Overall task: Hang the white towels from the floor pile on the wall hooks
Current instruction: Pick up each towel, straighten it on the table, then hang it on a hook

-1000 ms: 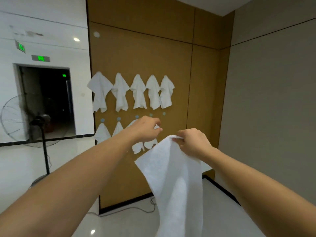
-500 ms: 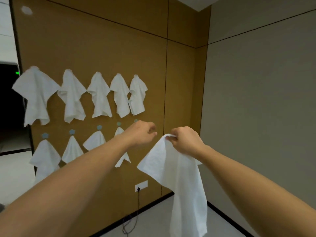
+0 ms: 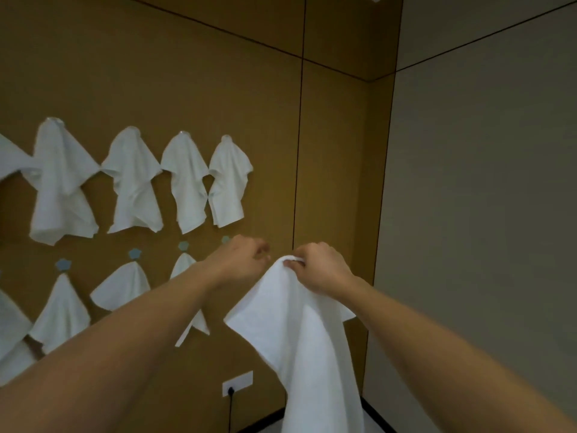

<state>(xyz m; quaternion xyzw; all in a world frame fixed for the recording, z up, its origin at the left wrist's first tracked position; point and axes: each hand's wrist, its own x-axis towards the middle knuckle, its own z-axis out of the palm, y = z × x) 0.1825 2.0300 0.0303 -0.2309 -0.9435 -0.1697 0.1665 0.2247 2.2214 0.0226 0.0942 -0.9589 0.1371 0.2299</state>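
My right hand (image 3: 318,270) pinches the bunched top of a white towel (image 3: 306,339), which hangs down in front of the brown wall panel (image 3: 187,73). My left hand (image 3: 246,257) sits just left of that bunch with its fingers curled and nothing visibly in them. Several white towels hang in an upper row (image 3: 226,182) and a lower row (image 3: 121,289) from small blue hooks (image 3: 135,253). The rightmost lower hook (image 3: 225,239) peeks out bare just above my left hand. The floor pile is out of view.
A grey wall (image 3: 484,214) meets the brown panel at the corner on the right. A white socket with a black cable (image 3: 237,383) sits low on the panel. A strip of pale floor (image 3: 371,425) shows beside the towel at the bottom.
The view has closed in on the wall and swung right, so the doorway and fan are gone. My hands stay together with the towel, now level with the lower hook row.
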